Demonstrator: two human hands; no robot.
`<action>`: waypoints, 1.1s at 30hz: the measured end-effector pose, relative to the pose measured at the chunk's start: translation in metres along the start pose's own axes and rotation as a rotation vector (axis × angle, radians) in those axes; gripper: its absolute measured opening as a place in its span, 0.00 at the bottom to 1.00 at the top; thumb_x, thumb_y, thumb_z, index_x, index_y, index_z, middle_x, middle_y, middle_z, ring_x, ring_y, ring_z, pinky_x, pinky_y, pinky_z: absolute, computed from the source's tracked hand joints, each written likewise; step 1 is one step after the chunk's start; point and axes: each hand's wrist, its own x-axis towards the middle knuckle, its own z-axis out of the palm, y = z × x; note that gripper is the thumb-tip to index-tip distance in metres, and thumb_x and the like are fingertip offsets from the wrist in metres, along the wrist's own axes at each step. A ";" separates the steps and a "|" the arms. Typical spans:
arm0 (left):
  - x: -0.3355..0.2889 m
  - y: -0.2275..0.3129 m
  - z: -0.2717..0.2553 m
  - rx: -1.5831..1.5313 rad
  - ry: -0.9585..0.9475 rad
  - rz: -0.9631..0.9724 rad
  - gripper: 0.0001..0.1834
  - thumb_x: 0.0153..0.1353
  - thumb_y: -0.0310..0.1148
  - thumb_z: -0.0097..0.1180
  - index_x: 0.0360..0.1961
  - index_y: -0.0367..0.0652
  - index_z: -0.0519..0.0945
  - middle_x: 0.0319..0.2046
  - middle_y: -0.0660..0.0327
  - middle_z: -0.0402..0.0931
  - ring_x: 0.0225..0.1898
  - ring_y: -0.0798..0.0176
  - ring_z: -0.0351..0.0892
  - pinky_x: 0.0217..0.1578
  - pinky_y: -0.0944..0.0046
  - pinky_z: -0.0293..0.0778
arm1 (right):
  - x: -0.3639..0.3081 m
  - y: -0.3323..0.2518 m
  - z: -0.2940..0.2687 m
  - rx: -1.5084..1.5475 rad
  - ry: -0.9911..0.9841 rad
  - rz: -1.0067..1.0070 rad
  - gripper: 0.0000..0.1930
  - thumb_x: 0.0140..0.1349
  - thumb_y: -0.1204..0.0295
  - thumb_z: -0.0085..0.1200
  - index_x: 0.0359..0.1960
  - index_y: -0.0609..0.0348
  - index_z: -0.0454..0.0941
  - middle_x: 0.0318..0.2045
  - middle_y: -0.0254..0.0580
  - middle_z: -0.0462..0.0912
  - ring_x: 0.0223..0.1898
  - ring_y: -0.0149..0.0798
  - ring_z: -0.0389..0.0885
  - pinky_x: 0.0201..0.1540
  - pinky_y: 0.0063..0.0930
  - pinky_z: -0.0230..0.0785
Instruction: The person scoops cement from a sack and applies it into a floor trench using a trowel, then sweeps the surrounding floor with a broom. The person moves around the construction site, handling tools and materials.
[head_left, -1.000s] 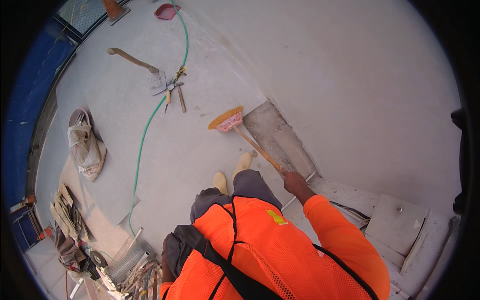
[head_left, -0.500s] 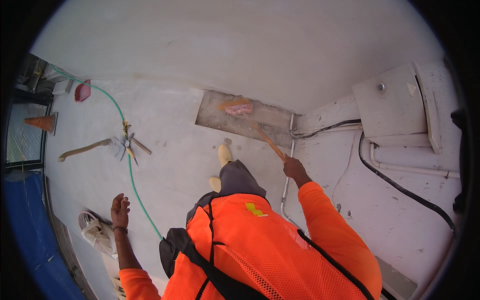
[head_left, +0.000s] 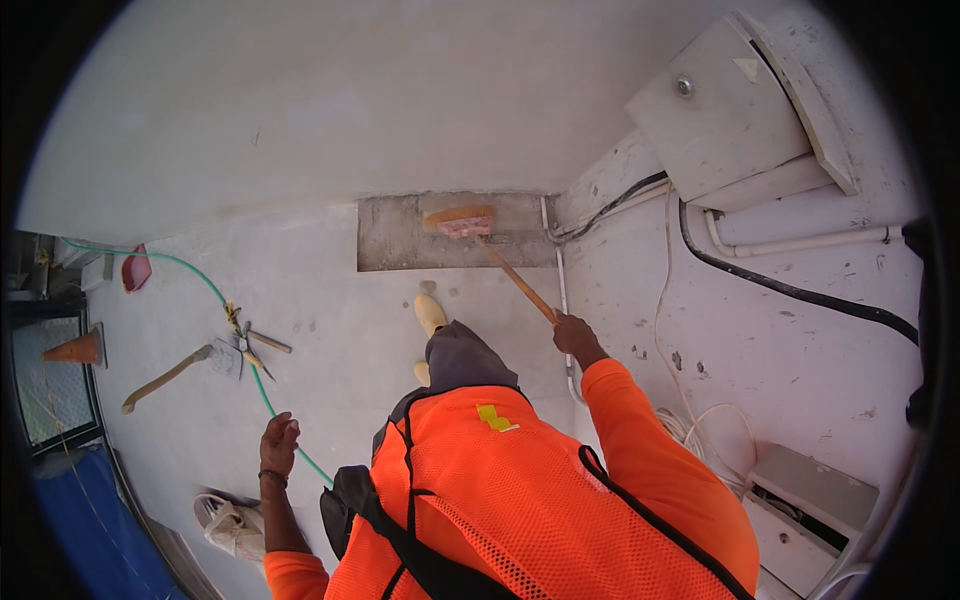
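My right hand [head_left: 577, 338] is closed around the wooden handle of a broom [head_left: 517, 281]. The handle slopes up and left to a pink head with orange-brown bristles, which lies over a rough grey rectangular patch [head_left: 385, 235] at the foot of the wall. My left hand [head_left: 280, 443] hangs empty at my left side, its fingers loosely bent and apart. Close by it in the picture runs a green hose [head_left: 262, 393], which the hand does not grip. Farther left, a wooden-handled hoe [head_left: 165, 378] lies beside a hammer [head_left: 270, 342] and a small pointed tool with a yellow handle.
Boots [head_left: 430, 315] on my feet stand just short of the patch. White pipes [head_left: 810, 246], a black cable [head_left: 800, 293] and a grey metal box [head_left: 722, 105] line the right wall. At left are a red dustpan [head_left: 136, 270], an orange cone [head_left: 75, 349] and a bag [head_left: 235, 528].
My view has turned, so the patch and box appear farther left and more level. The broom head has shifted slightly on the patch. My left hand appears closer to my body.
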 end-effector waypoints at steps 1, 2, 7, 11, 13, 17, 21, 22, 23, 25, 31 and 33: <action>-0.003 0.004 -0.009 -0.090 0.069 0.082 0.21 0.71 0.40 0.65 0.61 0.47 0.79 0.45 0.67 0.84 0.42 0.70 0.81 0.36 0.66 0.77 | -0.009 0.003 0.001 -0.046 -0.073 0.059 0.28 0.76 0.64 0.46 0.77 0.50 0.65 0.47 0.58 0.88 0.49 0.62 0.87 0.55 0.55 0.79; -0.013 0.005 -0.017 -0.194 0.131 0.092 0.20 0.71 0.41 0.64 0.60 0.48 0.79 0.45 0.68 0.83 0.42 0.70 0.81 0.35 0.66 0.76 | -0.021 0.008 0.003 -0.056 -0.091 0.066 0.28 0.76 0.63 0.46 0.77 0.50 0.65 0.47 0.58 0.88 0.50 0.62 0.87 0.55 0.54 0.79; -0.053 -0.016 -0.016 -0.069 0.169 -0.452 0.21 0.71 0.42 0.64 0.60 0.46 0.78 0.42 0.64 0.81 0.39 0.69 0.81 0.36 0.63 0.81 | -0.047 0.038 0.003 0.057 -0.013 0.105 0.27 0.76 0.63 0.47 0.75 0.49 0.67 0.49 0.59 0.87 0.51 0.61 0.87 0.56 0.54 0.79; -0.030 -0.007 0.010 0.158 -0.138 -0.292 0.23 0.72 0.42 0.63 0.62 0.45 0.76 0.44 0.61 0.83 0.42 0.66 0.83 0.39 0.60 0.82 | 0.007 0.046 0.001 0.036 0.024 0.182 0.26 0.75 0.64 0.47 0.73 0.53 0.70 0.50 0.60 0.87 0.52 0.61 0.86 0.57 0.54 0.79; -0.027 0.002 0.012 0.063 -0.079 -0.158 0.24 0.72 0.42 0.63 0.64 0.45 0.76 0.47 0.62 0.84 0.46 0.65 0.83 0.41 0.62 0.81 | 0.017 0.051 0.002 0.089 0.013 0.227 0.25 0.74 0.65 0.47 0.72 0.56 0.71 0.50 0.60 0.87 0.52 0.61 0.86 0.57 0.53 0.79; -0.061 -0.006 0.004 -0.137 0.138 -0.191 0.22 0.70 0.41 0.64 0.62 0.47 0.77 0.45 0.64 0.84 0.44 0.67 0.83 0.40 0.64 0.79 | -0.022 0.070 0.007 0.163 -0.023 0.250 0.26 0.75 0.65 0.47 0.72 0.58 0.70 0.51 0.60 0.87 0.54 0.61 0.86 0.58 0.52 0.78; -0.069 -0.024 0.003 0.046 -0.017 -0.420 0.22 0.70 0.40 0.62 0.62 0.46 0.77 0.42 0.62 0.84 0.40 0.64 0.83 0.40 0.60 0.80 | -0.031 0.077 0.003 0.043 0.016 0.190 0.28 0.76 0.64 0.47 0.75 0.56 0.67 0.49 0.61 0.87 0.53 0.62 0.87 0.58 0.52 0.78; -0.062 -0.025 0.005 0.090 -0.077 -0.431 0.22 0.70 0.40 0.63 0.62 0.46 0.77 0.41 0.64 0.84 0.37 0.66 0.83 0.36 0.62 0.80 | -0.021 0.075 0.002 0.045 0.034 0.188 0.28 0.76 0.64 0.46 0.75 0.56 0.67 0.49 0.61 0.87 0.53 0.62 0.87 0.58 0.52 0.78; -0.051 -0.023 0.007 0.082 -0.107 -0.420 0.22 0.69 0.39 0.62 0.62 0.47 0.78 0.41 0.64 0.84 0.39 0.66 0.83 0.36 0.62 0.80 | -0.008 0.071 0.002 0.035 0.085 0.209 0.28 0.76 0.65 0.46 0.75 0.56 0.67 0.49 0.61 0.88 0.53 0.62 0.87 0.58 0.52 0.78; -0.033 -0.013 0.007 0.180 -0.111 -0.235 0.23 0.69 0.40 0.64 0.62 0.46 0.77 0.43 0.64 0.84 0.42 0.65 0.83 0.40 0.61 0.80 | 0.012 0.063 0.003 0.016 -0.012 0.238 0.27 0.76 0.64 0.45 0.75 0.56 0.67 0.50 0.61 0.87 0.53 0.61 0.86 0.58 0.52 0.78; -0.067 -0.005 0.004 -0.114 0.119 -0.200 0.25 0.69 0.44 0.65 0.62 0.44 0.77 0.48 0.64 0.83 0.48 0.66 0.82 0.43 0.61 0.79 | -0.019 0.072 0.008 0.151 -0.057 0.227 0.28 0.76 0.63 0.47 0.76 0.53 0.66 0.52 0.61 0.86 0.57 0.59 0.85 0.61 0.48 0.76; -0.076 -0.015 0.009 -0.054 0.043 -0.304 0.24 0.69 0.43 0.65 0.61 0.44 0.78 0.45 0.62 0.84 0.44 0.66 0.84 0.38 0.62 0.79 | -0.028 0.075 0.009 0.073 -0.029 0.238 0.28 0.76 0.63 0.47 0.77 0.51 0.66 0.52 0.59 0.87 0.58 0.58 0.84 0.62 0.47 0.76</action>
